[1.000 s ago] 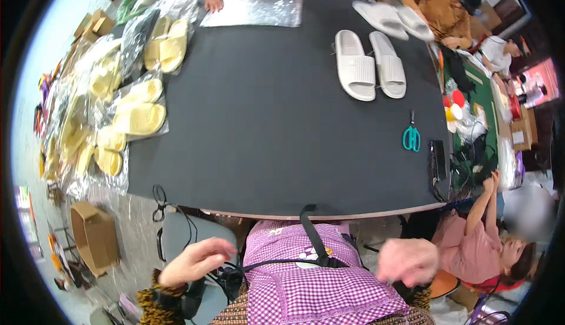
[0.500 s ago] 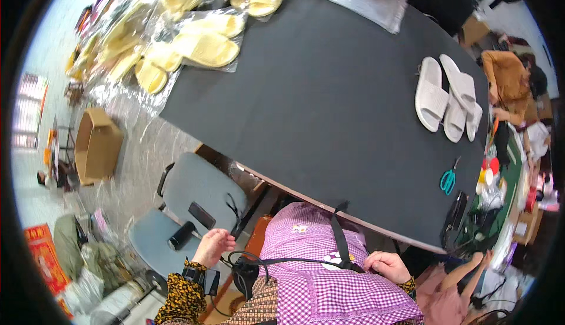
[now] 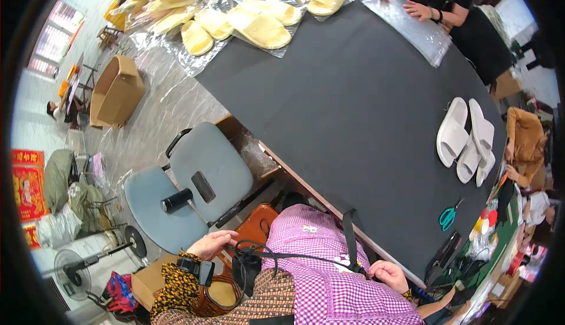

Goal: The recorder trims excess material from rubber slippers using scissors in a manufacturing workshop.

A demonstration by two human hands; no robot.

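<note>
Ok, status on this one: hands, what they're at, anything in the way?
Left hand open, resting by black cable near brown wooden seat. Right hand loosely curled at purple checked apron, holding nothing visible. Grey office chair close on the left.

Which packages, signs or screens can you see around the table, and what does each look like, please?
Bagged slippers: clear plastic bags of pale yellow slippers, on the table's far left end.
Plastic bags: flat clear stack under another person's hands, far edge.
Cardboard box: open, brown, on the floor at left.
Red poster: red and gold rectangle, far left.
</note>
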